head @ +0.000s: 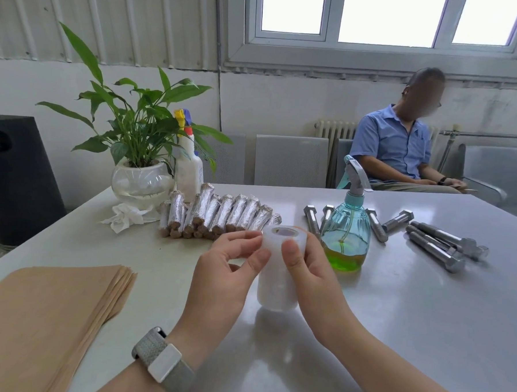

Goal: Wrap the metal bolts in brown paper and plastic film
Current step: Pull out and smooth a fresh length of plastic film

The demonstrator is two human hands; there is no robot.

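A white roll of plastic film (276,283) stands upright in the air above the grey table (425,309), held between both hands. My right hand (310,276) grips its right side with the thumb across the front. My left hand (226,272) touches its left side with thumb and fingertips near the top rim. A stack of brown paper sheets (44,313) lies at the front left. Several bare metal bolts (440,244) lie at the right. A pile of wrapped bolts (217,214) sits behind the roll.
A blue-green spray bottle (346,230) with green liquid stands just right of the roll. A potted plant (141,180), a white spray bottle (190,168) and a crumpled tissue (124,215) stand at the back left. A person in a blue shirt (400,149) sits beyond the table.
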